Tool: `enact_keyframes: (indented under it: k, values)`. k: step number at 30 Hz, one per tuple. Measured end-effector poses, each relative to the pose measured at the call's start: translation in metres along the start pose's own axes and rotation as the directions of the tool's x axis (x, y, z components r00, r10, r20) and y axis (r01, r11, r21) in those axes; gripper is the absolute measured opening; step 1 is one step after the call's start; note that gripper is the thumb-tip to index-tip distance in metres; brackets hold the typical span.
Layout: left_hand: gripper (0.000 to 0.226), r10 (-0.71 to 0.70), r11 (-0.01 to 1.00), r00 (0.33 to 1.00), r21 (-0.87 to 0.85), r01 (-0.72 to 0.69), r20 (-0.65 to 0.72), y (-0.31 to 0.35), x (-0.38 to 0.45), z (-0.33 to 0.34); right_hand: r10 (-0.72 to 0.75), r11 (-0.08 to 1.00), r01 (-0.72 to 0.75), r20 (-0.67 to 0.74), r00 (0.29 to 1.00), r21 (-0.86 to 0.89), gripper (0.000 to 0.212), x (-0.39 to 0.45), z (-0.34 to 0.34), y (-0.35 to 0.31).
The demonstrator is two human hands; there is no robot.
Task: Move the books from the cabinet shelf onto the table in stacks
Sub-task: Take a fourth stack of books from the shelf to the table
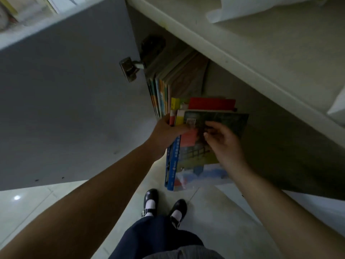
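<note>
A bundle of several books with a dark green illustrated cover on top and blue spines juts out of the cabinet opening over the floor. My left hand grips the bundle's left edge, thumb across the cover. My right hand rests on the green cover with loosely curled fingers. Behind the bundle, a red book and a yellow one lie flat on the shelf. A row of upright books with coloured spines stands further back at the left.
The open grey cabinet door with a metal hinge stands at my left. A pale shelf board runs overhead to the right. Below are a tiled floor and my black shoes.
</note>
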State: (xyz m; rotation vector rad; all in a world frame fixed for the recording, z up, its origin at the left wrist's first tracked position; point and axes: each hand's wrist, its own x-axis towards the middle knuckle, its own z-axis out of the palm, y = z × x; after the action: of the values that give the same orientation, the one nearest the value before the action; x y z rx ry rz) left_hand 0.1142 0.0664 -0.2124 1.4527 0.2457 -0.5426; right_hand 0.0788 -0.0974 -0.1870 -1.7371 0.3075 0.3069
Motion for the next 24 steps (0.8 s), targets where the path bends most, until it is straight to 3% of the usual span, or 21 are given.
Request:
enact_keyframes:
  k: [2,4,7,10,11,13,14,18,24]
  values:
    - [0.021,-0.002,1.000,0.999,0.005,0.002,0.042,0.005,-0.023,-0.002,-0.081,0.992,0.064,-0.173,0.982,-0.107,0.027,-0.021,-0.009,0.003]
    - [0.020,-0.006,1.000,0.997,0.015,0.005,0.070,0.011,-0.045,-0.004,-0.094,0.983,0.034,-0.337,0.937,-0.180,0.037,-0.042,-0.022,0.004]
    - [0.029,-0.024,1.000,0.995,0.003,0.024,0.099,0.023,-0.071,-0.008,-0.031,0.990,-0.034,-0.440,0.897,-0.140,0.067,-0.066,-0.038,-0.004]
    - [0.030,-0.042,0.999,0.987,-0.023,0.046,0.156,0.036,-0.094,-0.017,0.207,0.971,-0.237,-0.371,0.905,-0.036,0.089,-0.088,-0.048,-0.009]
    - [0.030,-0.044,0.998,0.982,-0.036,0.051,0.184,0.039,-0.100,-0.020,0.293,0.956,-0.281,-0.312,0.904,0.085,0.083,-0.095,-0.049,-0.009]
    - [0.030,-0.050,0.995,0.973,-0.071,0.068,0.225,0.044,-0.111,-0.026,0.404,0.869,-0.319,-0.169,0.899,0.379,0.039,-0.107,-0.045,-0.010]
    - [0.030,-0.056,0.993,0.966,-0.085,0.080,0.254,0.046,-0.115,-0.030,0.426,0.819,-0.325,-0.120,0.897,0.473,0.028,-0.116,-0.039,-0.012]
    - [0.031,-0.096,0.984,0.935,-0.108,0.140,0.341,0.049,-0.130,-0.049,0.401,0.733,-0.333,0.018,0.916,0.593,0.047,-0.148,-0.016,-0.012]
    - [0.054,-0.222,0.962,0.874,-0.046,0.268,0.433,0.045,-0.148,-0.109,0.349,0.735,-0.241,-0.049,0.936,0.634,0.046,-0.208,0.062,-0.020]
